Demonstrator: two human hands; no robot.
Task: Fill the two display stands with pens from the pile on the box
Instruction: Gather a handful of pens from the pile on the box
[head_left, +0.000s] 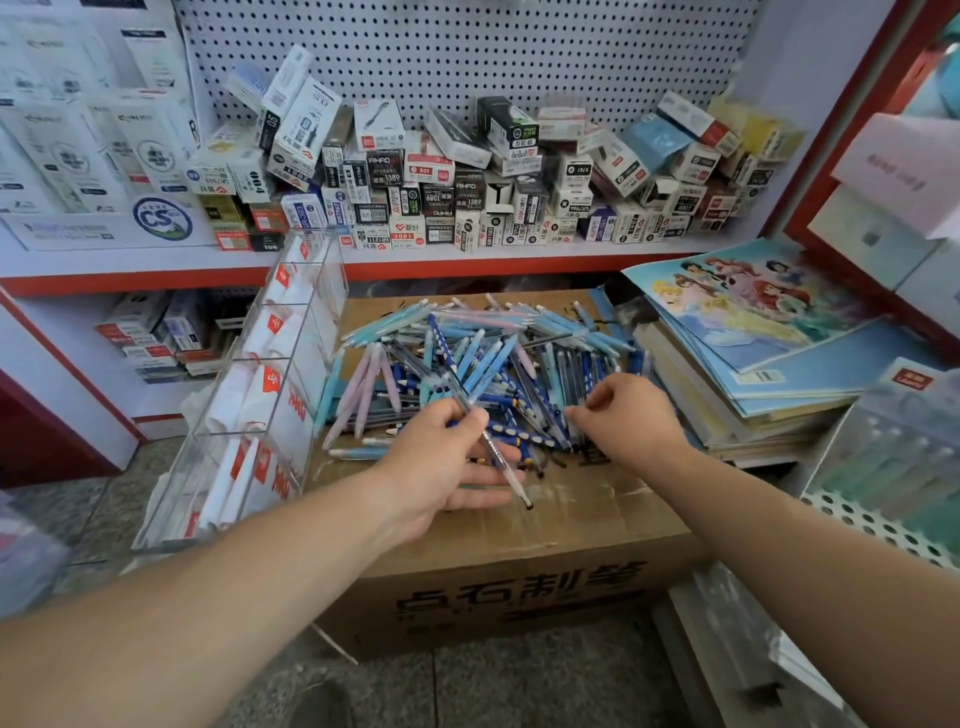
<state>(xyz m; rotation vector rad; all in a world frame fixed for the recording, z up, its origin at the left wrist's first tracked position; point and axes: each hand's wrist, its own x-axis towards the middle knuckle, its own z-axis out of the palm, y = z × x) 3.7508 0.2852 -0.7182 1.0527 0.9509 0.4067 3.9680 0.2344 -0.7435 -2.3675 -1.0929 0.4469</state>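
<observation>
The left hand (452, 460) pinches one slim pen (514, 486) between thumb and fingers, above the near edge of the cardboard box (519, 551). The right hand (631, 415) curls its fingers into the pen pile (483, 348) on the box; whether it grips anything cannot be told. A clear display stand (270, 395) leans just left of the box.

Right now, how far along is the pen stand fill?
Barely started. Done: nothing visible; the clear stand shows only paper inserts, no pens. In hand: left hand grips one pen; right hand reaches into the pile on the box. Left: nearly the whole pile; a second stand isn't clearly identifiable.
</observation>
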